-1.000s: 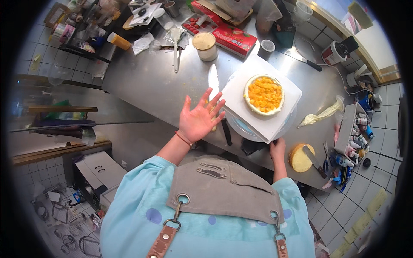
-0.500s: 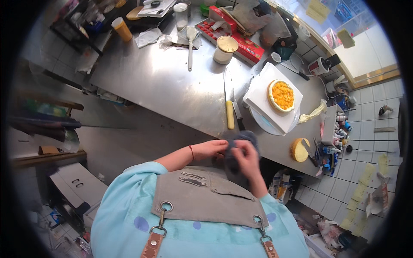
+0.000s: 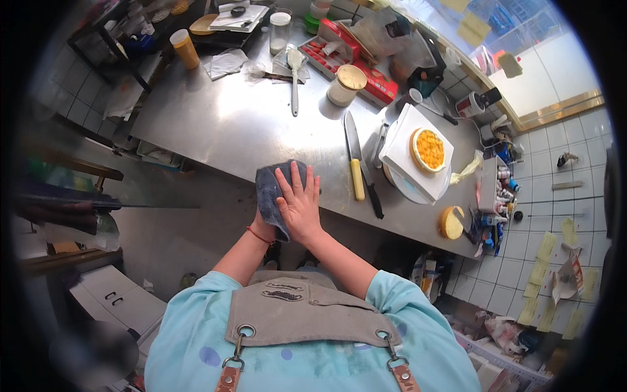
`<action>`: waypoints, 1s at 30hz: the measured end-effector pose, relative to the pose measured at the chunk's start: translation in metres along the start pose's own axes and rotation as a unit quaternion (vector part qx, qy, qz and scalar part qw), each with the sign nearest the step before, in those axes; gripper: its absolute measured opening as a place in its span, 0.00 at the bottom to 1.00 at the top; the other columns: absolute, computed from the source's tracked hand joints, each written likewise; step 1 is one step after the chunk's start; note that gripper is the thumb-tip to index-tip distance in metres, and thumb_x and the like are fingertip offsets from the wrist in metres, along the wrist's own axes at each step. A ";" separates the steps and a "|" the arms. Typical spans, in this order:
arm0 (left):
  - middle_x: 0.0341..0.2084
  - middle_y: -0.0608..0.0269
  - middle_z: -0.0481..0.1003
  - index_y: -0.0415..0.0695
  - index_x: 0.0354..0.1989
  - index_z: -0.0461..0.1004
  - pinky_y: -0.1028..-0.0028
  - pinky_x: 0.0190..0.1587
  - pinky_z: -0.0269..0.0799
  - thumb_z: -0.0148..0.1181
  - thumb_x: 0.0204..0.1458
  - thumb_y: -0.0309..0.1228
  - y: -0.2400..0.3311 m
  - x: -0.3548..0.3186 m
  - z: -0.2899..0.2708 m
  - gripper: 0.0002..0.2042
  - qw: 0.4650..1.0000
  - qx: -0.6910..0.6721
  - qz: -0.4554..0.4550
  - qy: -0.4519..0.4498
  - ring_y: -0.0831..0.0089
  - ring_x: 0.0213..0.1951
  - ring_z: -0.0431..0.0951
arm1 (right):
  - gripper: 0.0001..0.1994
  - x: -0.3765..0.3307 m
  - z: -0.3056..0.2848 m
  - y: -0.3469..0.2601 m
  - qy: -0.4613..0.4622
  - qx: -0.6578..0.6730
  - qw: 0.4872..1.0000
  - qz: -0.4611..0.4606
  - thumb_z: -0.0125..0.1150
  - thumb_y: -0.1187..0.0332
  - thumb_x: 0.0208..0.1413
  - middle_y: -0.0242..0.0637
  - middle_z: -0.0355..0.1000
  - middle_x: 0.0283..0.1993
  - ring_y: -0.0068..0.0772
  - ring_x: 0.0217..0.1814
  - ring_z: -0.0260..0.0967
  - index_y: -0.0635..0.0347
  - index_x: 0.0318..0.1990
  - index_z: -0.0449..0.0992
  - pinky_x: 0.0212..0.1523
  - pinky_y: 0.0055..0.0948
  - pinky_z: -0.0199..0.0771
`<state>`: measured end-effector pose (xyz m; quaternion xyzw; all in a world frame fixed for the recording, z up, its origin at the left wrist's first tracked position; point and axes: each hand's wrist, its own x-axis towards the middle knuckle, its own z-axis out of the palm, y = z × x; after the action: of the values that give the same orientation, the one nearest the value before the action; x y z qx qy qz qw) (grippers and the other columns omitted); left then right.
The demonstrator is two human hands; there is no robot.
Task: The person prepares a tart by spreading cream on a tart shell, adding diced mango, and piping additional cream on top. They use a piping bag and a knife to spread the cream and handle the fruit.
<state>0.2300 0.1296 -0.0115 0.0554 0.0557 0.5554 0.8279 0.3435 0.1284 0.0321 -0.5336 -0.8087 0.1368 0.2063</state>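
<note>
A dark grey cloth [image 3: 268,186] is between my hands at the table's front edge. My right hand [image 3: 300,208] lies flat on it with fingers spread. My left hand [image 3: 262,227] is behind and under the cloth, its fingers hidden by it. To the right, a knife with a yellow handle [image 3: 356,179] and a black-handled knife [image 3: 373,196] lie side by side on the steel table [image 3: 215,140]. Beyond them, a small round cake topped with orange fruit pieces [image 3: 430,151] sits on a white square board [image 3: 400,153] over a round stand.
A plain sponge cake round [image 3: 451,223] sits near the right front edge. At the back are a white spatula [image 3: 294,88], a lidded jar [image 3: 343,90], a red box [image 3: 379,85] and an orange-brown container [image 3: 185,49]. A tray of small bottles [image 3: 491,186] lines the right side.
Both hands have moved left with the cloth, away from the knives. My right hand, closed on the cloth before, has opened out flat on it. My left hand has gone under the cloth.
</note>
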 end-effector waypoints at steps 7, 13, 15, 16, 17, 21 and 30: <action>0.58 0.49 0.74 0.38 0.63 0.68 0.59 0.61 0.75 0.40 0.71 0.41 -0.019 -0.002 -0.032 0.23 0.969 0.119 -0.013 0.217 0.56 0.56 0.77 | 0.26 -0.033 0.022 0.032 -0.120 0.069 0.990 -0.033 0.39 0.56 0.71 0.37 0.51 0.80 0.43 0.85 0.33 0.55 0.72 0.64 0.80 0.54 0.24; 0.52 0.49 0.74 0.42 0.54 0.72 0.52 0.60 0.70 0.54 0.58 0.29 -0.001 0.033 -0.023 0.15 0.450 0.866 0.219 0.022 0.47 0.54 0.74 | 0.04 -0.041 -0.021 0.067 0.081 0.169 0.980 -0.064 0.73 0.66 0.50 0.29 0.82 0.47 0.35 0.65 0.71 0.52 0.30 0.84 0.72 0.47 0.54; 0.49 0.50 0.73 0.43 0.49 0.72 0.53 0.59 0.68 0.61 0.51 0.29 0.012 0.053 0.024 0.16 0.416 0.862 0.287 -0.050 0.47 0.53 0.72 | 0.07 -0.030 -0.017 0.126 0.171 0.181 0.964 0.090 0.74 0.67 0.48 0.38 0.81 0.42 0.43 0.56 0.73 0.57 0.30 0.82 0.59 0.43 0.69; 0.48 0.51 0.73 0.43 0.50 0.72 0.55 0.58 0.68 0.62 0.49 0.31 0.016 0.056 0.046 0.18 0.359 0.888 0.278 -0.070 0.49 0.53 0.72 | 0.15 -0.025 -0.013 0.152 0.164 0.029 0.969 0.184 0.72 0.67 0.50 0.44 0.77 0.49 0.50 0.55 0.71 0.61 0.45 0.79 0.57 0.44 0.70; 0.48 0.51 0.73 0.43 0.50 0.72 0.57 0.58 0.67 0.62 0.48 0.33 0.015 0.059 0.067 0.20 0.303 0.910 0.266 -0.094 0.51 0.52 0.72 | 0.27 -0.022 -0.003 0.184 0.135 -0.077 0.966 0.209 0.70 0.67 0.52 0.48 0.70 0.57 0.53 0.55 0.70 0.61 0.59 0.69 0.57 0.46 0.70; 0.53 0.57 0.75 0.51 0.49 0.76 0.55 0.56 0.69 0.66 0.46 0.36 0.012 0.062 0.098 0.19 0.301 0.941 0.139 -0.062 0.56 0.55 0.74 | 0.37 -0.004 0.023 0.236 -0.078 -0.127 0.950 0.275 0.72 0.68 0.50 0.55 0.64 0.59 0.63 0.54 0.70 0.60 0.66 0.57 0.55 0.52 0.73; 0.37 0.60 0.80 0.52 0.40 0.80 0.56 0.42 0.73 0.64 0.46 0.37 -0.006 0.069 0.056 0.12 0.318 0.926 0.201 -0.032 0.55 0.40 0.80 | 0.16 -0.027 -0.048 0.108 -0.158 0.464 0.793 0.361 0.57 0.61 0.69 0.34 0.70 0.31 0.25 0.21 0.67 0.53 0.58 0.63 0.19 0.27 0.67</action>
<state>0.2697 0.1893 0.0410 0.8132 0.4942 0.2899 0.1018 0.4632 0.1460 0.0214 -0.5980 -0.4183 0.6425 0.2336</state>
